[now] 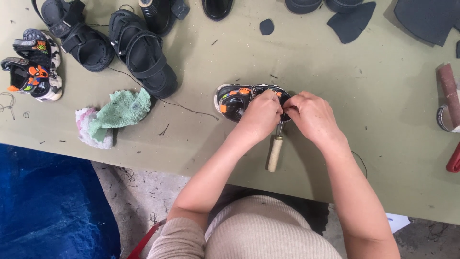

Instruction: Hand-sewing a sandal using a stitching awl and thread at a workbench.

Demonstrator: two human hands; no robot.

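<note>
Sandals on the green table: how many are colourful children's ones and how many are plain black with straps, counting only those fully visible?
Colourful children's sandals: 3 (one under both hands, two at the left edge)
Black strap sandals: 2
Total: 5

Even daylight, soft shadows — sharp focus

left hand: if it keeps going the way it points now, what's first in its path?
The left hand points up and right, already on the small sandal. Past that, likely the right hand, which it nearly touches; depth is unclear.
</note>
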